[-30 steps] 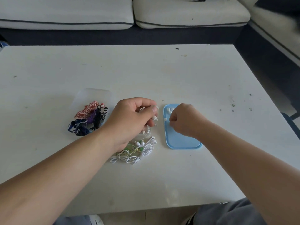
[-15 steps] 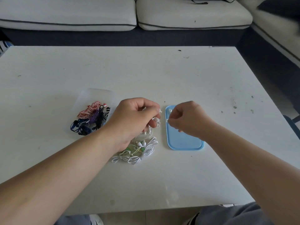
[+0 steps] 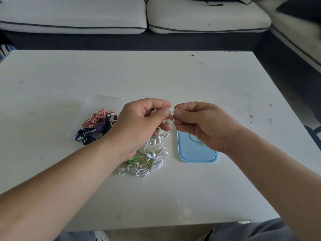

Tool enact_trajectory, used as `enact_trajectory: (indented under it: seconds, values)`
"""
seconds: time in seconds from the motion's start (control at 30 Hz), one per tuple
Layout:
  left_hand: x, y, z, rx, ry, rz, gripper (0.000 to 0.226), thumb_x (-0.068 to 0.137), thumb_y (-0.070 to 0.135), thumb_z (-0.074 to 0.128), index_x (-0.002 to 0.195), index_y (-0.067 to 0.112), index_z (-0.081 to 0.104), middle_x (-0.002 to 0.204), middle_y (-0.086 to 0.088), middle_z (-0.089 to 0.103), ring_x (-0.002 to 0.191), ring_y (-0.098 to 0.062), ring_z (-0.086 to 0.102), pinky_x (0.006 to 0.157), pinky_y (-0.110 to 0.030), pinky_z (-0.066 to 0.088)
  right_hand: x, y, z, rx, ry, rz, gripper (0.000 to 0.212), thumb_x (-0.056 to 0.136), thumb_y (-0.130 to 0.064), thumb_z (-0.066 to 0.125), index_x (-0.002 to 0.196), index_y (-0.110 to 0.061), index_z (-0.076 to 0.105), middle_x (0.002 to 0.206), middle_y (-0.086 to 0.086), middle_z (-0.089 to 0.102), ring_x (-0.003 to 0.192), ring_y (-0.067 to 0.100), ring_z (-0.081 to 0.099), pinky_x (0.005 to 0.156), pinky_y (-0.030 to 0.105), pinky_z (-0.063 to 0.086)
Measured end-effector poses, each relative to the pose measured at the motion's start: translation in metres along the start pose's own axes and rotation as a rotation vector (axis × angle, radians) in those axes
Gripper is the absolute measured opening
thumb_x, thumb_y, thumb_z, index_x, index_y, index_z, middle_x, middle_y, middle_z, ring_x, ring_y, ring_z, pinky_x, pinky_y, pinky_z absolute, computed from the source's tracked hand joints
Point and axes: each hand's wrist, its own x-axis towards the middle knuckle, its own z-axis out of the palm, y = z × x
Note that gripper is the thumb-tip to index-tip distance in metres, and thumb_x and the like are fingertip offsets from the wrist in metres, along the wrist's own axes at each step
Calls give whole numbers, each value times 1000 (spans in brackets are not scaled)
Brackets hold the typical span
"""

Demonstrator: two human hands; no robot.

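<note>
My left hand (image 3: 139, 126) and my right hand (image 3: 201, 126) meet above the white table (image 3: 173, 80), both pinching a small white earbud (image 3: 171, 111) between their fingertips; its white cable hangs down from my left hand. Under my left hand lies a pile of white and green earphones (image 3: 149, 160), coiled in bundles. A light blue lid (image 3: 196, 153) lies flat to the right of that pile, partly under my right hand.
A clear plastic container (image 3: 97, 105) at the left holds red-striped, purple, black and dark blue earphones (image 3: 97, 126). White sofa cushions (image 3: 205, 16) run along the far side of the table. Small dark specks dot the table's right part.
Both hands have lifted off the table and come together. My right hand left the blue lid and now pinches the earbud with my left hand.
</note>
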Motion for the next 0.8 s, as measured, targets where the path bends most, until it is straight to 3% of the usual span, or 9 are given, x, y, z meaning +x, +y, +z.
enact_trajectory:
  seconds: [0.13,0.23,0.37,0.53,0.8]
  values:
    - [-1,1,-1,38,-1,24,17,98,14,69,110,24,75,88,-7,79,73,-18,71,60,-25,51,1,0,0,61,-45,16,33,84,2,72,116,9,67,94,18,74,80,21,74,71,24,60]
    - [-1,2,-3,62,2,50,16,98,14,69,108,25,76,85,-3,79,75,-17,75,60,-24,52,1,0,0,92,-55,28,34,87,6,68,120,11,65,94,19,75,81,22,74,71,25,60]
    - [-1,3,-4,81,-2,75,15,98,14,69,107,25,76,84,-2,79,73,-14,76,56,-22,51,1,-1,0,103,-53,32,29,84,6,69,113,8,68,92,19,75,81,23,75,72,26,61]
    - [-2,3,-4,113,-6,108,15,98,15,69,108,24,76,82,-2,79,75,-15,77,61,-24,52,0,-2,2,78,-61,36,42,74,0,74,114,12,67,91,18,74,80,22,74,71,25,61]
    - [-1,3,-4,112,6,118,15,98,15,70,108,23,76,81,-2,79,74,-15,77,61,-22,53,-1,-3,2,72,-84,31,29,72,-1,73,101,6,72,91,17,75,81,21,75,71,24,61]
